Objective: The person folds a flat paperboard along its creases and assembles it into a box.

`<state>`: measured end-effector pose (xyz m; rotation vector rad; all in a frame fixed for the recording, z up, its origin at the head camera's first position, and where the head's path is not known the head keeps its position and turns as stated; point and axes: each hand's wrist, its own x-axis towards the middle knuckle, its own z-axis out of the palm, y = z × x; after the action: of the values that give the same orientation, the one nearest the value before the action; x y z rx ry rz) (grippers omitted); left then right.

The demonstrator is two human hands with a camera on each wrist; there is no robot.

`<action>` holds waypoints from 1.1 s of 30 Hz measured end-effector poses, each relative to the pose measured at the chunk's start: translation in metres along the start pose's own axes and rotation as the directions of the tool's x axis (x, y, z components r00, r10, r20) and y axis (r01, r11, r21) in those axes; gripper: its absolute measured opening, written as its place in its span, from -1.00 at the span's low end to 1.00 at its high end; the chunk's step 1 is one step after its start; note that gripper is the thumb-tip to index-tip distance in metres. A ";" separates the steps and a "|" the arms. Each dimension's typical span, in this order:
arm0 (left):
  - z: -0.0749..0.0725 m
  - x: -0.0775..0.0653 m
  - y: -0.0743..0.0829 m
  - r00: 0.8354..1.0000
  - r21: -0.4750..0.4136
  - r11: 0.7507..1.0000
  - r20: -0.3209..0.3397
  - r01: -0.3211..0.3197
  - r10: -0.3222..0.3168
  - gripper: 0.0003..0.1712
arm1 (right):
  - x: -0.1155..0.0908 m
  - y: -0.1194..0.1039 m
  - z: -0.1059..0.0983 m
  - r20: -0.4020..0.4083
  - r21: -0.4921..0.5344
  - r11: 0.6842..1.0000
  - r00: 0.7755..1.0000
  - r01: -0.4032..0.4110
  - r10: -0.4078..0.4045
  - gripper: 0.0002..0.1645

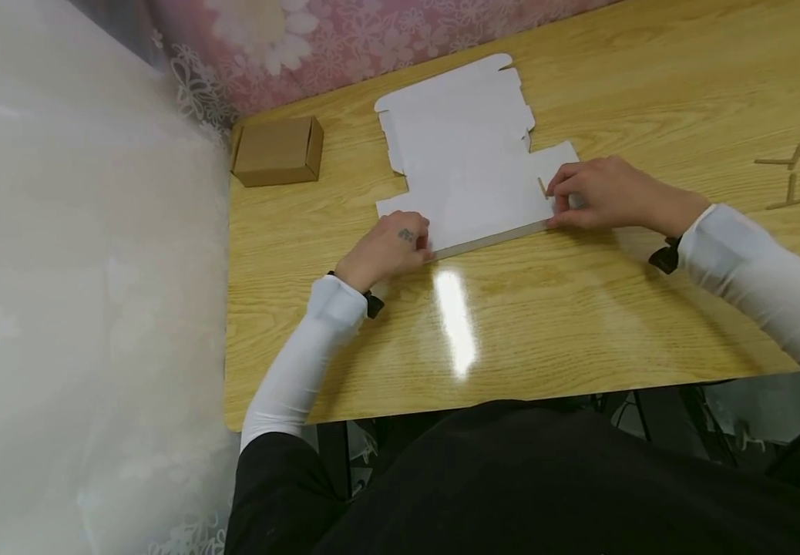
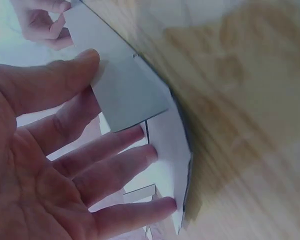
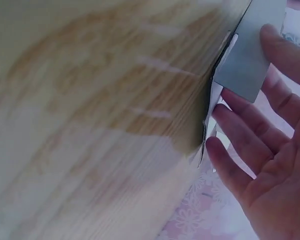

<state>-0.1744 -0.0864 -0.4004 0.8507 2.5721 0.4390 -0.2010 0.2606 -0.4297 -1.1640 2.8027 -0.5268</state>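
Note:
A white cardboard box blank (image 1: 462, 146), partly folded, lies on the table with its large panel stretching away from me and its narrow front panel standing up. My left hand (image 1: 396, 243) pinches the left end of that front panel (image 2: 125, 85), thumb on the outer face and fingers behind it. At the right end my right hand (image 1: 597, 196) grips the same panel (image 3: 250, 55) in a like way, its lower fingers by the side flap. A short narrow brown strip (image 1: 542, 188) shows on the right side flap, too small to tell whether it is a slot.
A closed brown cardboard box (image 1: 278, 152) stands at the table's back left. Several small brown sticks (image 1: 791, 173) lie loose at the far right, with white ones beside them. A pink floral cloth (image 1: 372, 35) hangs along the back edge, and a white sheet (image 1: 95, 308) borders the left.

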 end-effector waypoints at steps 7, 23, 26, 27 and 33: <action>-0.003 0.001 -0.001 1.000 -0.040 0.999 -0.007 0.021 -0.021 -0.81 | -0.001 -0.003 -0.008 0.042 0.010 1.000 0.999 -0.006 0.005 -0.66; -0.013 -0.001 -0.002 0.990 -0.009 0.998 0.129 0.055 -0.053 -0.36 | 0.003 0.005 -0.021 0.204 0.125 0.992 0.978 0.010 -0.036 -0.64; -0.012 -0.001 -0.004 0.990 0.002 0.999 0.130 0.046 -0.046 -0.39 | 0.003 0.010 -0.019 0.174 0.142 0.987 0.980 0.073 -0.098 -0.70; -0.011 0.000 -0.004 0.991 0.008 0.999 0.123 0.047 -0.047 -0.40 | 0.003 0.010 -0.019 0.161 0.134 0.987 0.981 0.085 -0.107 -0.71; -0.009 0.007 -0.002 0.991 0.013 0.996 0.098 0.088 -0.089 -0.37 | 0.005 0.009 -0.016 0.137 0.095 0.995 0.990 0.030 -0.043 -0.56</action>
<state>-0.1845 -0.0858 -0.3953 0.7391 2.5110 0.3512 -0.2135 0.2677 -0.4169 -1.1864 2.6158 -0.5492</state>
